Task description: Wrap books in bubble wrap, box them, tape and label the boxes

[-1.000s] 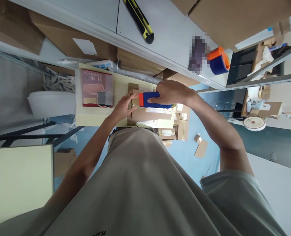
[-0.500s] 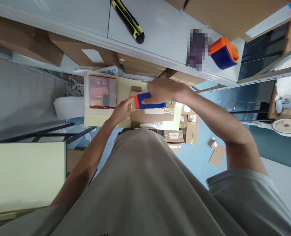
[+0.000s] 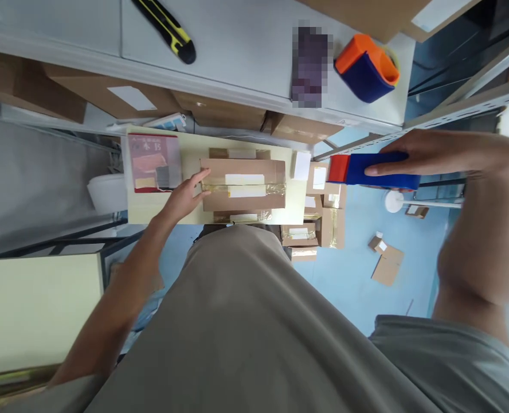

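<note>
Blue tool (image 3: 360, 164), probably a tape dispenser, in right hand (image 3: 422, 152).

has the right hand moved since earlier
Yes: the right hand has moved rightward, from over the cardboard box to past the right end of the table.

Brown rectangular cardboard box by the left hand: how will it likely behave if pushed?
The brown rectangular cardboard box will probably stay stiff, given its straight edges. Its flat faces suggest sliding rather than rolling. The glossy yellowish tape along its middle should help keep it closed, though hidden contents leave its weight uncertain.
</note>
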Demonstrator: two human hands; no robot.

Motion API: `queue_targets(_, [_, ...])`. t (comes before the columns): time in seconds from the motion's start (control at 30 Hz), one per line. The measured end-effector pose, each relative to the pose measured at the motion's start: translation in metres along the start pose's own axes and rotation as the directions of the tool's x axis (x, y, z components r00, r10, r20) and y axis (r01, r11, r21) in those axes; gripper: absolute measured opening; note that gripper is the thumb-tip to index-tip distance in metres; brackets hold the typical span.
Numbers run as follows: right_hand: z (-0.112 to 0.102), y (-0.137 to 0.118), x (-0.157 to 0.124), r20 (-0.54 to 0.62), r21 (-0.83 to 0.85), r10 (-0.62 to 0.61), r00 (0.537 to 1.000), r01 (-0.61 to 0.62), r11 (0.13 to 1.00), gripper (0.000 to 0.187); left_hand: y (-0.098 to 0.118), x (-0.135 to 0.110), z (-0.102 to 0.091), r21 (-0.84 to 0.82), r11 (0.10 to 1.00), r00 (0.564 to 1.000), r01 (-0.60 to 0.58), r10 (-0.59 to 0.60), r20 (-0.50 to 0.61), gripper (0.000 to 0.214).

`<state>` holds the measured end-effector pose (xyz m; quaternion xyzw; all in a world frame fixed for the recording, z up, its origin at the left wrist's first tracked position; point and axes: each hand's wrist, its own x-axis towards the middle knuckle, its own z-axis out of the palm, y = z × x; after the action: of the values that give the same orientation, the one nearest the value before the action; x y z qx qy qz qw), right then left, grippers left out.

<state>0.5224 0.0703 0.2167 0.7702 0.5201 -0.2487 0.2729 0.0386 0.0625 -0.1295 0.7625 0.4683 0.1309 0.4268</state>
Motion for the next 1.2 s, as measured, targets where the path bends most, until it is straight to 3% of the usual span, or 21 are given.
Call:
queue_targets(0.07, [0.021,0.022,0.026,0.277,-0.006,-0.167,0.946,0.176,0.984,0.056,0.003,0.0,0.0,0.021,0.998,0.998,0.052,-0.052,0.027,0.073])
queue_targets(0.1, [0.032,0.029,0.04,0.341,0.0,-0.218,0.914,0.231,0.973,0.057,0.005,0.0,-0.001,0.027,0.997,0.996,0.075,-0.076,0.041,0.075])
queue_targets(0.37, [0.104,0.054,0.125,0.337,0.013,-0.347,0.875,0.364,0.931,0.059,0.023,-0.003,0.006,-0.009,0.995,0.995,0.104,-0.104,0.007,0.083])
queue_targets(0.57, [0.146,0.054,0.162,0.306,0.006,-0.367,0.878,0.383,0.924,0.051,0.042,0.0,0.023,0.005,0.977,0.964,0.211,-0.207,-0.165,0.064])
queue_targets(0.73, [0.172,0.033,0.163,0.225,-0.075,-0.363,0.904,0.388,0.919,0.054,0.045,0.005,0.032,0.006,0.959,0.927,0.283,-0.272,-0.258,0.059])
queue_targets(0.9, [0.202,-0.011,0.145,0.147,-0.166,-0.37,0.917,0.392,0.905,0.05,0.048,0.006,0.036,0.017,0.949,0.909,0.315,-0.296,-0.294,0.058])
queue_targets(1.07, [0.225,-0.047,0.135,0.06,-0.121,-0.398,0.915,0.403,0.907,0.038,0.052,0.005,0.039,0.038,0.936,0.9,0.351,-0.325,-0.291,0.059])
queue_targets(1.2, [0.23,-0.056,0.132,0.033,-0.067,-0.369,0.929,0.371,0.926,0.035,0.057,0.005,0.04,0.071,0.935,0.898,0.349,-0.311,-0.311,0.057])
